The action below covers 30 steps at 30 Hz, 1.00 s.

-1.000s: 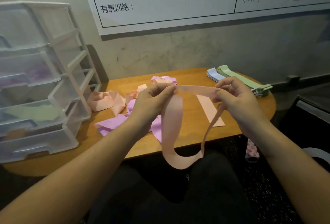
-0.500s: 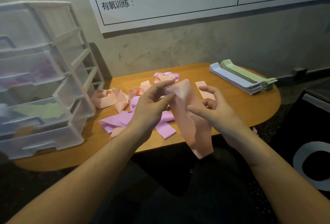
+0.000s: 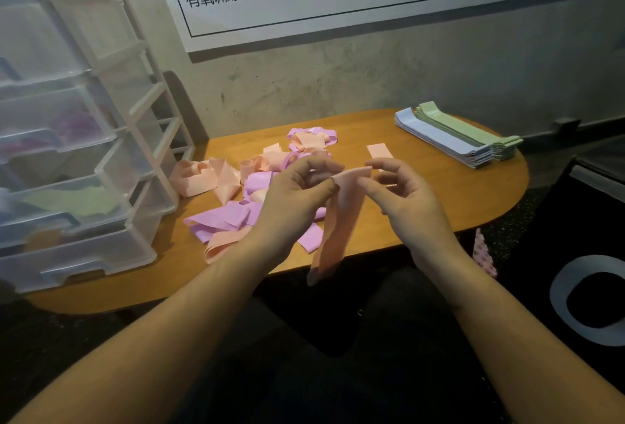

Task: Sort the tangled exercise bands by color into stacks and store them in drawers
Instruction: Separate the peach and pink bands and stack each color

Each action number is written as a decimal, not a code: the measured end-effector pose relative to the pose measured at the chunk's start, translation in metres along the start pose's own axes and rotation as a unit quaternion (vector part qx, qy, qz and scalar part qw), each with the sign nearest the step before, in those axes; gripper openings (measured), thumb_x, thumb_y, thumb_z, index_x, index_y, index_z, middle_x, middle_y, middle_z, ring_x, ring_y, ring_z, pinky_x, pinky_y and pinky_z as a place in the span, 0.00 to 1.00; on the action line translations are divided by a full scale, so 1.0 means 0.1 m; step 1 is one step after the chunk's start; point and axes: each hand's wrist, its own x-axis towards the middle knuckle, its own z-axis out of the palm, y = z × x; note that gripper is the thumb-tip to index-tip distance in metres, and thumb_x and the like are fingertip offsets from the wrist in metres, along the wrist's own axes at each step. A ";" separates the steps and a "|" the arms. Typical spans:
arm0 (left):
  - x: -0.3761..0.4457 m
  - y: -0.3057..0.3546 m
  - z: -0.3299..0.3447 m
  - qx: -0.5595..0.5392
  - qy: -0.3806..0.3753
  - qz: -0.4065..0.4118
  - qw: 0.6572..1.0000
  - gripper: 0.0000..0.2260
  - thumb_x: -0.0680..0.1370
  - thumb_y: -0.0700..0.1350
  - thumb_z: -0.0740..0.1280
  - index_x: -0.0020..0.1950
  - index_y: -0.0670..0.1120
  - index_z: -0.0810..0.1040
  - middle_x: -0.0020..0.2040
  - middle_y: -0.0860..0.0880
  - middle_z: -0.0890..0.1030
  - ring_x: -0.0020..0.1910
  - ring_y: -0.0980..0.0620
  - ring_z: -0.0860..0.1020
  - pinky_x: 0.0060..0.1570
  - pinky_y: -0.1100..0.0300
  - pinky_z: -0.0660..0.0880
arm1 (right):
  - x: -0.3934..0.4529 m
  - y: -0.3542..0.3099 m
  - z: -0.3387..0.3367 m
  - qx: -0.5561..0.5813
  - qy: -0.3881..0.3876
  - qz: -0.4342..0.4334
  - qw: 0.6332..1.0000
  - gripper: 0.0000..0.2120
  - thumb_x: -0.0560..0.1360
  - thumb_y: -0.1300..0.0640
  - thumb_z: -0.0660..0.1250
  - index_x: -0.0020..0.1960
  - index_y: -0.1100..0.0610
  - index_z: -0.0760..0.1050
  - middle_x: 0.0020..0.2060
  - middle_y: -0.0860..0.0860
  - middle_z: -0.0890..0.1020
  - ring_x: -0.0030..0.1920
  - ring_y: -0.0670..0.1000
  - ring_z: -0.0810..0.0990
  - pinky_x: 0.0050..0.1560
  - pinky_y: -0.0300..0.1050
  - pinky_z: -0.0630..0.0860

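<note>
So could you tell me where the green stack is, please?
In the head view, the green stack lies far right on the table, atop the blue stack.

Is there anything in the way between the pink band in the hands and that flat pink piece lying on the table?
Nothing visible. The pink band hangs from the left hand and right hand, and the flat pink piece lies just beyond them, with only bare table around it.
</note>
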 end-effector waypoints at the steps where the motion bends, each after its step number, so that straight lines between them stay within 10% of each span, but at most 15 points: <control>1: -0.01 0.00 0.02 0.010 -0.007 0.003 1.000 0.07 0.80 0.37 0.69 0.49 0.49 0.82 0.45 0.51 0.86 0.49 0.53 0.84 0.48 0.55 0.81 | -0.01 0.00 -0.01 0.008 0.010 -0.013 1.000 0.06 0.77 0.50 0.71 0.54 0.44 0.81 0.44 0.41 0.82 0.46 0.40 0.79 0.41 0.32 0.74; 9: 0.03 -0.05 0.12 -0.009 -0.029 -0.025 0.999 0.07 0.83 0.49 0.63 0.55 0.53 0.80 0.54 0.47 0.84 0.56 0.45 0.82 0.58 0.40 0.79 | 0.10 -0.02 -0.06 0.035 0.003 -0.034 0.999 0.03 0.78 0.56 0.70 0.51 0.52 0.82 0.36 0.41 0.80 0.35 0.37 0.76 0.36 0.31 0.73; 13: 0.08 -0.09 0.17 -0.042 -0.058 -0.043 0.996 0.22 0.75 0.64 0.64 0.62 0.51 0.76 0.57 0.47 0.83 0.55 0.45 0.82 0.51 0.48 0.80 | 0.23 -0.05 -0.09 0.049 -0.008 -0.031 0.998 0.03 0.78 0.57 0.71 0.51 0.53 0.82 0.33 0.42 0.80 0.34 0.40 0.74 0.36 0.35 0.72; 16: 0.09 -0.17 0.21 -0.008 -0.066 0.000 0.998 0.09 0.80 0.51 0.68 0.59 0.56 0.74 0.49 0.57 0.84 0.52 0.54 0.82 0.50 0.53 0.79 | 0.33 -0.06 -0.11 0.072 -0.023 -0.027 0.997 0.02 0.77 0.58 0.71 0.49 0.53 0.82 0.34 0.43 0.81 0.35 0.40 0.74 0.38 0.38 0.70; 24: 0.27 -0.18 0.39 -0.003 -0.080 0.001 0.997 0.15 0.82 0.47 0.64 0.66 0.61 0.74 0.63 0.48 0.81 0.64 0.47 0.79 0.63 0.41 0.76 | 0.50 -0.02 -0.24 0.063 -0.041 -0.018 0.997 0.03 0.76 0.55 0.73 0.49 0.51 0.81 0.37 0.42 0.80 0.37 0.43 0.75 0.39 0.41 0.71; 30: 0.60 -0.06 0.55 -0.051 -0.072 -0.062 0.994 0.15 0.82 0.39 0.62 0.68 0.47 0.72 0.58 0.44 0.83 0.57 0.44 0.82 0.56 0.45 0.80 | 0.56 0.13 -0.36 0.064 -0.076 0.044 0.994 0.18 0.75 0.44 0.70 0.58 0.54 0.77 0.47 0.51 0.85 0.45 0.50 0.84 0.45 0.49 0.81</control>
